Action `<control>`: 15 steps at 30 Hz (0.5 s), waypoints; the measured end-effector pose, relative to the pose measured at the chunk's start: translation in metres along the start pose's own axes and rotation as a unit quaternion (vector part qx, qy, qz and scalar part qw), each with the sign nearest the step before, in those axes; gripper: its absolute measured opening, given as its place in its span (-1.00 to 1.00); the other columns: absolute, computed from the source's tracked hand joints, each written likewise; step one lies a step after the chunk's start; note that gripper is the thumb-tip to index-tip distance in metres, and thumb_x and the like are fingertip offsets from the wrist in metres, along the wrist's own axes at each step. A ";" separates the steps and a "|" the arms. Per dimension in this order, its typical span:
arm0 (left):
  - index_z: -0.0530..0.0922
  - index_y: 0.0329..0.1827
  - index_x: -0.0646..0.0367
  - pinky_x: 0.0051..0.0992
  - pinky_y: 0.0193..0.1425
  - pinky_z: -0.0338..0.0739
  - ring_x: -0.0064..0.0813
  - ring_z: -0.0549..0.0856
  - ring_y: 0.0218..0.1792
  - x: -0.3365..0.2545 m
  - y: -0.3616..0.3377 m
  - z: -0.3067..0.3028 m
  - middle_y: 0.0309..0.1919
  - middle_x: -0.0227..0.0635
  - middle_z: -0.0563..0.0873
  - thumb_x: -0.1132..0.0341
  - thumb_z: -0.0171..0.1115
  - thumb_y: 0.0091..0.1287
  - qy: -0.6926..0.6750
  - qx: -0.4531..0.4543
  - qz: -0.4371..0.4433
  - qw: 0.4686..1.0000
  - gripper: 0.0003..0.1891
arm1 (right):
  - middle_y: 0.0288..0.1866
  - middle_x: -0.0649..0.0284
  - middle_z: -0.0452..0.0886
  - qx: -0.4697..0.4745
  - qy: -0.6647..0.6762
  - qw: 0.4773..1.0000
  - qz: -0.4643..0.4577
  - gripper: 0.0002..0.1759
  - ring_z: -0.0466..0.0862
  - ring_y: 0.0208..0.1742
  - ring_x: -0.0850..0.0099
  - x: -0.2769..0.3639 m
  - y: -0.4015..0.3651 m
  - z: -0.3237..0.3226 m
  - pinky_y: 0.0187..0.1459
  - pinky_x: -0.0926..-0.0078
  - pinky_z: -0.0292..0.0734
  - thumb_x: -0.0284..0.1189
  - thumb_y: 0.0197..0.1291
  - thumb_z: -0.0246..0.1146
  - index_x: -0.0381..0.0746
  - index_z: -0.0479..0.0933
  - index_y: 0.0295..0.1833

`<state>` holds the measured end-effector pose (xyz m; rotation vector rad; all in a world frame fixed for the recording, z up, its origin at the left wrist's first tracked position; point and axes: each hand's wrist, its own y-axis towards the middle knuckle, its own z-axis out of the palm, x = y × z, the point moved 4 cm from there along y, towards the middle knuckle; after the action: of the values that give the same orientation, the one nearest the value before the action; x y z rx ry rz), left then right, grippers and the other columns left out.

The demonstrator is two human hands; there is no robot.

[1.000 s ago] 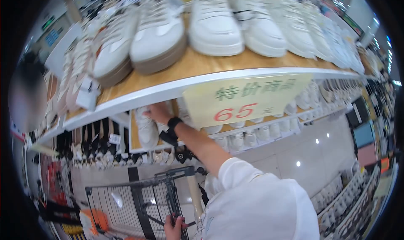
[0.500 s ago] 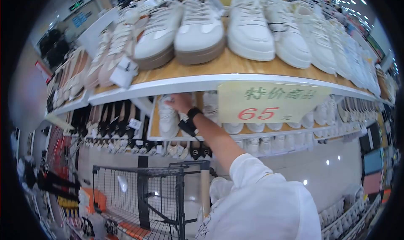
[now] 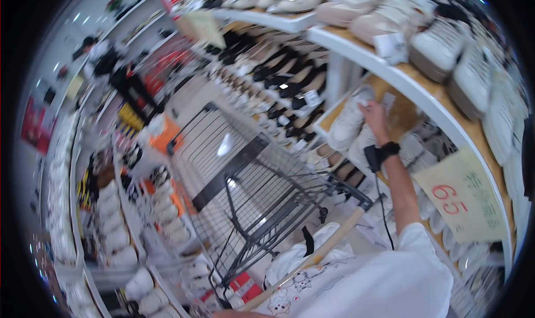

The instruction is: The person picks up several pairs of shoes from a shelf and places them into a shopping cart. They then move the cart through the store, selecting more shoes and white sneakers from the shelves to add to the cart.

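My right hand (image 3: pixel 374 117), with a black band and a small dark device on its wrist, reaches onto the lower shelf. Its fingers are closed at the opening of a white shoe (image 3: pixel 346 123), which rests on the wooden board. A second white shoe (image 3: pixel 363 142) stands beside it, partly under the wrist. My left hand (image 3: pixel 242 313) shows only as a sliver at the bottom edge, by the lower end of the cart's pale handle (image 3: pixel 329 245); its fingers are hidden.
An empty wire cart (image 3: pixel 239 178) stands in front of me. Above the right arm, an upper shelf (image 3: pixel 390 73) carries light shoes, and a yellow price sign (image 3: pixel 462 198) hangs from it. Dark flats fill racks beyond. A person (image 3: pixel 120 75) stands at the far left.
The view has swung left and tilted, bringing more of the cart and a standing person into sight. My right hand remains at the white shoes on the lower shelf. A sliver of my left hand now shows.
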<state>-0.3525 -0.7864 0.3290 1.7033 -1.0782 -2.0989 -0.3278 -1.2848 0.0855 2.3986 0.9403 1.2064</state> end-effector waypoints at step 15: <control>0.50 -0.11 0.13 -0.31 -0.11 0.44 -0.18 0.57 -0.14 0.130 -0.191 -0.058 -0.23 -0.17 0.60 0.20 0.27 0.11 0.497 -0.282 -0.618 0.539 -0.67 | -0.66 0.07 0.47 0.430 0.208 0.833 -0.279 -0.60 0.49 -0.59 0.19 0.288 -0.062 0.085 -0.48 0.31 0.35 -0.15 -0.06 0.28 -0.29 0.45 -0.58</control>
<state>-0.2879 -0.7525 0.1024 2.7772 1.3491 -0.8743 -0.1611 -1.0437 0.1754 2.0750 2.5630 1.2208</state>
